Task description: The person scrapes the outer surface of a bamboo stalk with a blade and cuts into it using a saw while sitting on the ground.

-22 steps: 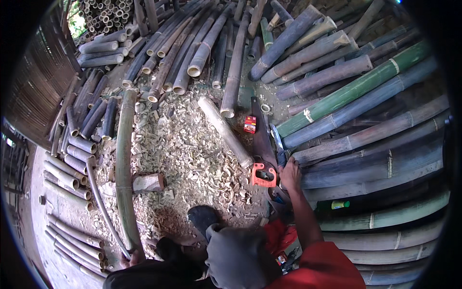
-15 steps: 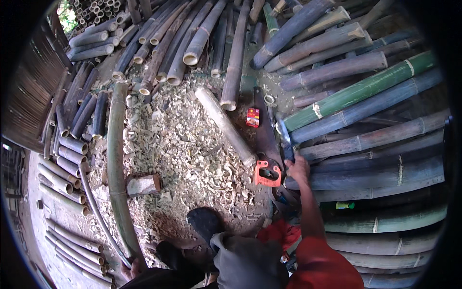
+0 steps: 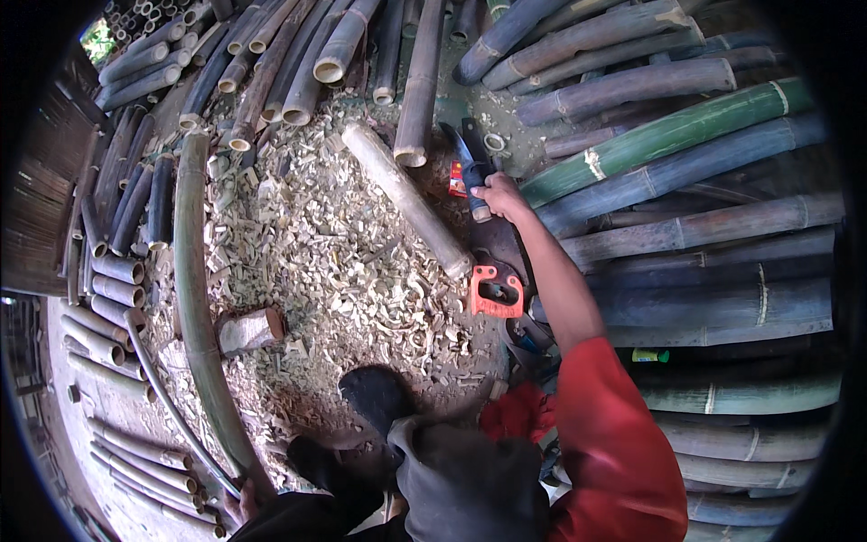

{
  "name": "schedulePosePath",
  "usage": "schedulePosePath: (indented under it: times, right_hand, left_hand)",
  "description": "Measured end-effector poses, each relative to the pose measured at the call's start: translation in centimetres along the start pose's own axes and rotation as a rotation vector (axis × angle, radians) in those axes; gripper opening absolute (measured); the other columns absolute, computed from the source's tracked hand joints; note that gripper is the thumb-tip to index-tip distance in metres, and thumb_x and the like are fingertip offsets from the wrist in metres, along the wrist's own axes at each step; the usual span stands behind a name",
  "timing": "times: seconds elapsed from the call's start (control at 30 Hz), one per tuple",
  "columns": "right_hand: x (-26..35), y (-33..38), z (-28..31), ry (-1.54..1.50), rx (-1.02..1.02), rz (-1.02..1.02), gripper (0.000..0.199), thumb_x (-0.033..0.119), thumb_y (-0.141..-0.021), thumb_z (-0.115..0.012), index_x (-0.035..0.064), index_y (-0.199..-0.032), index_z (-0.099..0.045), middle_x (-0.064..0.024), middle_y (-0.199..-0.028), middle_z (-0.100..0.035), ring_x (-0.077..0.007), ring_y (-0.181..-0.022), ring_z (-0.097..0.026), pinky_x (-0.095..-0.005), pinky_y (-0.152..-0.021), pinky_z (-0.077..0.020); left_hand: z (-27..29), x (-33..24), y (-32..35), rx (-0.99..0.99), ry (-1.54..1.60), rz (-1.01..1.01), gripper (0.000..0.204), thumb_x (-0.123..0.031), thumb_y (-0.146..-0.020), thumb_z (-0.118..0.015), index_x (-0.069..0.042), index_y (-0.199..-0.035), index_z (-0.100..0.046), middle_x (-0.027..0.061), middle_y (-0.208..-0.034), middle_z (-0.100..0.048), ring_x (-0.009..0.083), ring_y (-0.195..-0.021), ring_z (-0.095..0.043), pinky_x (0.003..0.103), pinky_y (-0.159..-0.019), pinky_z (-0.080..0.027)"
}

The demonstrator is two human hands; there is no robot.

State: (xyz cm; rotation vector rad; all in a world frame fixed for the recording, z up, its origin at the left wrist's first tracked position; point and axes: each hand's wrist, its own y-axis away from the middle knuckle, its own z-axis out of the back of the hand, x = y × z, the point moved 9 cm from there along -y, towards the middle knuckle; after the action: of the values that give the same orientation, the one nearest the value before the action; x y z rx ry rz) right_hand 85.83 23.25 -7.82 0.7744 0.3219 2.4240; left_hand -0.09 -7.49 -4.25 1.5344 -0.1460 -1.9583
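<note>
My right hand [image 3: 501, 197] is closed on the handle of a large knife [image 3: 475, 188], its dark blade pointing away over the blade of a handsaw [image 3: 497, 291] with an orange handle. A small red box [image 3: 457, 179] lies beside the knife, partly covered by it. At the lower left, my left hand [image 3: 240, 506] is curled round the near end of a long green-brown bamboo pole [image 3: 200, 289]. The end of a slim grey curved rod [image 3: 181, 420] meets that hand too; sleeve and shadow hide part of the grip.
Wood shavings [image 3: 361, 262] cover the ground before my feet. A pale bamboo piece [image 3: 406, 199] and a wood block [image 3: 250, 331] lie on them. Stacked bamboo poles [image 3: 704, 244] fill the right side, with more at the back and left. Red cloth [image 3: 515, 411] lies by my leg.
My right hand has carried the knife from beside the bamboo stack forward and left, over the saw blade next to the red box. The view has shifted slightly; my left hand stays at the pole.
</note>
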Motion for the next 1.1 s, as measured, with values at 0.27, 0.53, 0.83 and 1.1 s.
schedulePosePath:
  times: [0.27,0.53,0.83,1.1]
  right_hand:
    - [-0.7,9.1,0.3,0.001,-0.288,0.352,0.023,0.018,-0.098,-0.072,0.0016,-0.113,-0.066,-0.0147,-0.095,-0.071,-0.0282,-0.090,-0.071,-0.0428,-0.081,-0.0544]
    - [0.2,24.7,-6.5,0.108,-0.303,0.456,0.038,0.016,-0.097,-0.072,0.0008,-0.129,-0.061,-0.0249,-0.122,-0.064,-0.0465,-0.109,-0.064,-0.0535,-0.099,-0.0501]
    - [11.5,2.5,-1.2,0.317,-0.492,0.440,0.042,0.016,-0.097,-0.066,0.0041,-0.137,-0.061,-0.0201,-0.135,-0.060,-0.0430,-0.124,-0.057,-0.0519,-0.104,-0.0495]
    - [8.5,-9.0,-3.1,0.662,-0.325,0.178,0.053,0.036,-0.091,-0.075,0.0067,-0.134,-0.068,-0.0111,-0.148,-0.058,-0.0365,-0.140,-0.047,-0.0533,-0.115,-0.0368]
  left_hand:
    - [1.3,0.0,0.9,-0.022,-0.008,0.013,0.024,-0.021,-0.086,-0.083,-0.008,-0.098,-0.066,-0.0045,-0.072,-0.054,0.0076,-0.060,-0.045,0.027,-0.055,-0.035]
    - [0.4,-0.7,1.4,-0.130,-0.035,0.034,0.026,-0.020,-0.081,-0.084,-0.008,-0.093,-0.065,-0.0049,-0.071,-0.054,0.0073,-0.059,-0.043,0.028,-0.055,-0.035]
    - [0.2,-0.8,0.8,-0.146,-0.048,-0.075,0.025,-0.013,-0.078,-0.082,-0.010,-0.092,-0.062,-0.0041,-0.071,-0.055,0.0083,-0.060,-0.047,0.027,-0.055,-0.037]
    - [-2.6,-2.0,1.7,-0.096,0.107,0.030,0.026,-0.008,-0.078,-0.080,-0.008,-0.093,-0.059,-0.0025,-0.071,-0.056,0.0082,-0.059,-0.049,0.028,-0.052,-0.038]
